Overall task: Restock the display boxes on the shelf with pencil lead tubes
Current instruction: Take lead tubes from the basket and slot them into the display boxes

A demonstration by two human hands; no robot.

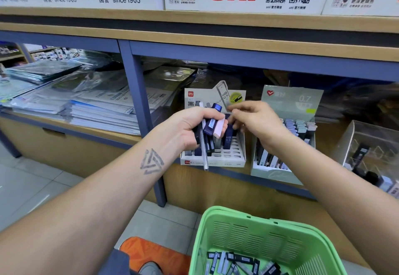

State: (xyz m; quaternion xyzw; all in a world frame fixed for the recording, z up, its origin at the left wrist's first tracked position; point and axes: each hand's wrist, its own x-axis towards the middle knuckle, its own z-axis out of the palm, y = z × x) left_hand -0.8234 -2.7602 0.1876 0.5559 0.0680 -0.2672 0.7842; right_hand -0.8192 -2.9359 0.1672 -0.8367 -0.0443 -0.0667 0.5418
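Observation:
My left hand (185, 126) is shut on a bunch of pencil lead tubes (212, 123), dark blue and pink, plus a thin clear stick that hangs down from the fist. It hovers over the white display box (234, 157) marked HB 0.5, whose slotted tray holds a few tubes on the left. My right hand (255, 121) is right beside the bunch, fingers pinched at its top; what it grips is hidden. To the right stands a pale green 0.7 display box (291, 99) with rows of tubes.
A green plastic basket (254, 231) with several loose lead tubes sits below, near my body. A clear acrylic case (367, 145) stands at the far right. Stacks of plastic-wrapped folders (86, 106) fill the left shelf bay. A blue post (138, 102) divides the bays.

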